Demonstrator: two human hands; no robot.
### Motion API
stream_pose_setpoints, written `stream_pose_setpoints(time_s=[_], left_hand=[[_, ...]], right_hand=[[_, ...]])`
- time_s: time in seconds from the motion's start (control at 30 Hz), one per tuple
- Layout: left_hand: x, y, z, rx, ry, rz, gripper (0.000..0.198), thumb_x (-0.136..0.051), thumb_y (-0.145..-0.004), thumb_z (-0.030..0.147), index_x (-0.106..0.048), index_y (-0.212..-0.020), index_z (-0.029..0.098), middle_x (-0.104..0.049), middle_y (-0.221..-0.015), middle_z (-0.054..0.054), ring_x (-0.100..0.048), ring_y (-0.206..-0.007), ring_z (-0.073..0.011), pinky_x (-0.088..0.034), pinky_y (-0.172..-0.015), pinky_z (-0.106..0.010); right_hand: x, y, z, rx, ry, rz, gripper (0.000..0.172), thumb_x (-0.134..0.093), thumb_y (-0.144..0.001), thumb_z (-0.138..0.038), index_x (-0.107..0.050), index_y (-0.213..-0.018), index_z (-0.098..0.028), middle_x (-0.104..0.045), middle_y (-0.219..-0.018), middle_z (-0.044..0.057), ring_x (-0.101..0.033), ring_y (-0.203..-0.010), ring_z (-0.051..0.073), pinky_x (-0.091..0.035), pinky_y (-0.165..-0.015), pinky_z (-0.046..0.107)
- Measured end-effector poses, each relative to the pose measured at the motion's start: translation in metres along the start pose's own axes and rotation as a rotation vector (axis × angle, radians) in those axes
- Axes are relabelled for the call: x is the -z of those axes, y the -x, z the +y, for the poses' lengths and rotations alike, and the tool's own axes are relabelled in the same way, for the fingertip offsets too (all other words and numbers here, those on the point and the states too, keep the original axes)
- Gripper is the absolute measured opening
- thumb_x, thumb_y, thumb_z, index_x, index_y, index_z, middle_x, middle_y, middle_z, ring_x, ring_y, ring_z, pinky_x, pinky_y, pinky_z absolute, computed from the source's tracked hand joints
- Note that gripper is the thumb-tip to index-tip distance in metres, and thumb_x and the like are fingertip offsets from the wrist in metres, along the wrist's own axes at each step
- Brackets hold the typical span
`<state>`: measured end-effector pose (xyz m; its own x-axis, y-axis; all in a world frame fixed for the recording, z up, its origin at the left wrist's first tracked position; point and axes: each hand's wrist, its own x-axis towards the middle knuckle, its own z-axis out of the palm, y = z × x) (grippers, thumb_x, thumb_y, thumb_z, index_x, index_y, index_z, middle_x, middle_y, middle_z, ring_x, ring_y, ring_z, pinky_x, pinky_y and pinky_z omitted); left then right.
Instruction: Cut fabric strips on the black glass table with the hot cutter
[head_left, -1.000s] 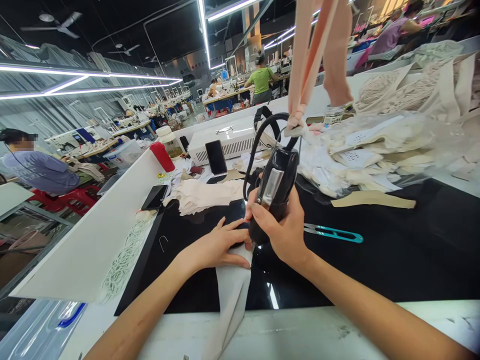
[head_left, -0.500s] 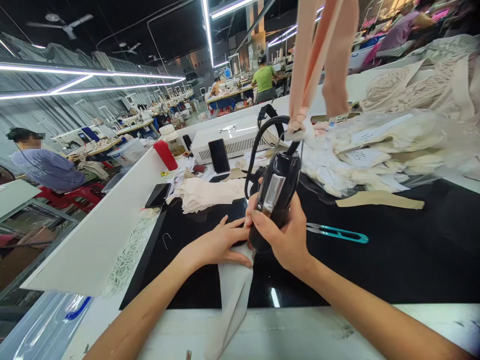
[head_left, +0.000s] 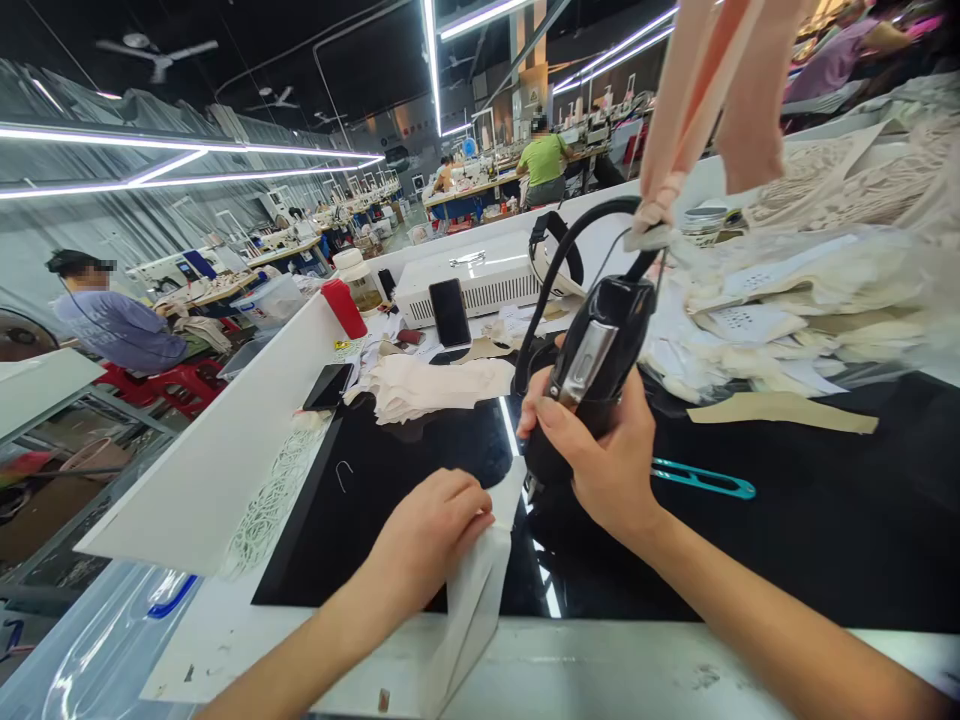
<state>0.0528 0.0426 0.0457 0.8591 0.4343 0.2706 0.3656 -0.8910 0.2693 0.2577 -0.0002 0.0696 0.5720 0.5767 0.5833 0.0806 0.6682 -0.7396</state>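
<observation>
My right hand (head_left: 611, 455) is wrapped around a black corded electric hand tool (head_left: 596, 350) with a silver plate on its side. The tool stands tilted, its lower end close to the black mat (head_left: 750, 560) and just right of a pale fabric strip (head_left: 480, 575). With curled fingers, my left hand (head_left: 442, 520) grips that strip near its upper part. The strip runs down over the table's front edge. Teal thread snips (head_left: 705, 480) lie right of my right hand, their blades partly hidden behind it.
Pink fabric bands (head_left: 682, 130) hang by the tool's cord. A stack of pale fabric pieces (head_left: 442, 385), a phone (head_left: 450, 312) and a white vented box (head_left: 487, 280) stand behind. Bagged fabric pieces (head_left: 795, 300) fill the right. Pale cord (head_left: 274, 500) lies left. People sit farther off.
My left hand has gone from lying flat with spread fingers to curling around the strip. The tool has moved off the strip to the right. The whole view has shifted slightly.
</observation>
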Motion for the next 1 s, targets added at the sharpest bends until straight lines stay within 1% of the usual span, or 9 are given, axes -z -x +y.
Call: stream_pose_setpoints(time_s=[0.07, 0.17, 0.27, 0.4, 0.47, 0.6, 0.73, 0.87, 1.0], left_hand=[[-0.008, 0.012, 0.01, 0.001, -0.044, -0.021, 0.009, -0.061, -0.108, 0.019, -0.067, -0.101, 0.019, -0.07, -0.098, -0.003, -0.067, -0.089, -0.0198, -0.058, -0.083, -0.033], [-0.017, 0.023, 0.013, -0.004, -0.062, -0.036, 0.012, -0.059, -0.108, 0.014, -0.069, -0.11, 0.019, -0.071, -0.104, -0.003, -0.069, -0.092, -0.0203, -0.059, -0.084, -0.033], [-0.015, 0.026, 0.003, -0.082, -0.065, -0.059, 0.018, -0.054, -0.108, 0.009, -0.068, -0.115, 0.019, -0.074, -0.111, -0.004, -0.071, -0.099, -0.02, -0.06, -0.089, -0.033], [-0.001, 0.026, -0.02, -0.297, -0.032, -0.078, 0.024, -0.049, -0.11, 0.008, -0.069, -0.117, 0.019, -0.078, -0.12, -0.004, -0.072, -0.117, -0.0204, -0.057, -0.108, -0.036], [0.004, 0.024, -0.029, -0.34, 0.007, -0.061, 0.03, -0.046, -0.109, 0.004, -0.071, -0.118, 0.018, -0.078, -0.126, -0.005, -0.072, -0.123, -0.02, -0.056, -0.113, -0.037], [0.004, 0.018, -0.034, -0.171, 0.072, 0.012, 0.035, -0.046, -0.104, 0.001, -0.072, -0.119, 0.019, -0.077, -0.125, -0.007, -0.074, -0.119, -0.0188, -0.062, -0.104, -0.032], [-0.007, 0.005, -0.028, -0.031, 0.042, 0.056, 0.032, -0.049, -0.106, 0.006, -0.071, -0.124, 0.019, -0.076, -0.127, -0.007, -0.073, -0.117, -0.0197, -0.061, -0.106, -0.033], [-0.018, -0.007, -0.025, -0.031, -0.005, -0.039, 0.027, -0.053, -0.104, 0.006, -0.07, -0.123, 0.016, -0.075, -0.124, -0.009, -0.072, -0.116, -0.0229, -0.061, -0.104, -0.035], [-0.022, -0.006, -0.027, -0.065, -0.017, -0.079, 0.024, -0.051, -0.108, 0.011, -0.071, -0.12, 0.014, -0.074, -0.123, -0.01, -0.071, -0.115, -0.023, -0.06, -0.104, -0.035]], right_hand=[[0.0, -0.002, 0.0, -0.029, -0.038, -0.012, 0.029, -0.084, -0.086, -0.031, -0.06, -0.1, -0.029, -0.069, -0.082, -0.005, -0.065, -0.06, 0.014, -0.062, -0.058, 0.032], [-0.001, -0.003, -0.002, -0.041, -0.076, -0.014, 0.032, -0.087, -0.084, -0.032, -0.06, -0.1, -0.028, -0.07, -0.083, -0.005, -0.065, -0.059, 0.014, -0.064, -0.057, 0.032], [-0.002, 0.0, -0.004, -0.069, -0.095, -0.025, 0.032, -0.088, -0.085, -0.035, -0.062, -0.102, -0.027, -0.071, -0.084, -0.004, -0.065, -0.059, 0.014, -0.064, -0.057, 0.032], [-0.002, 0.005, -0.007, -0.092, -0.114, -0.067, 0.032, -0.087, -0.088, -0.035, -0.063, -0.107, -0.028, -0.071, -0.085, -0.005, -0.066, -0.06, 0.013, -0.062, -0.06, 0.031], [-0.002, 0.008, -0.008, -0.107, -0.125, -0.091, 0.032, -0.087, -0.088, -0.035, -0.063, -0.109, -0.028, -0.072, -0.086, -0.005, -0.067, -0.061, 0.013, -0.061, -0.06, 0.03], [-0.001, 0.013, -0.007, -0.133, -0.145, -0.128, 0.035, -0.088, -0.088, -0.037, -0.063, -0.111, -0.03, -0.073, -0.087, -0.005, -0.067, -0.062, 0.014, -0.06, -0.06, 0.03], [0.002, 0.015, -0.007, -0.134, -0.146, -0.131, 0.038, -0.088, -0.088, -0.037, -0.064, -0.117, -0.031, -0.072, -0.087, -0.005, -0.068, -0.063, 0.014, -0.06, -0.06, 0.03], [0.011, 0.018, -0.009, -0.147, -0.127, -0.134, 0.046, -0.09, -0.087, -0.037, -0.065, -0.125, -0.031, -0.072, -0.087, -0.003, -0.069, -0.065, 0.016, -0.061, -0.061, 0.031], [0.021, 0.021, -0.012, -0.124, -0.124, -0.144, 0.044, -0.087, -0.088, -0.033, -0.066, -0.127, -0.031, -0.071, -0.085, 0.0, -0.069, -0.065, 0.018, -0.063, -0.06, 0.034]])
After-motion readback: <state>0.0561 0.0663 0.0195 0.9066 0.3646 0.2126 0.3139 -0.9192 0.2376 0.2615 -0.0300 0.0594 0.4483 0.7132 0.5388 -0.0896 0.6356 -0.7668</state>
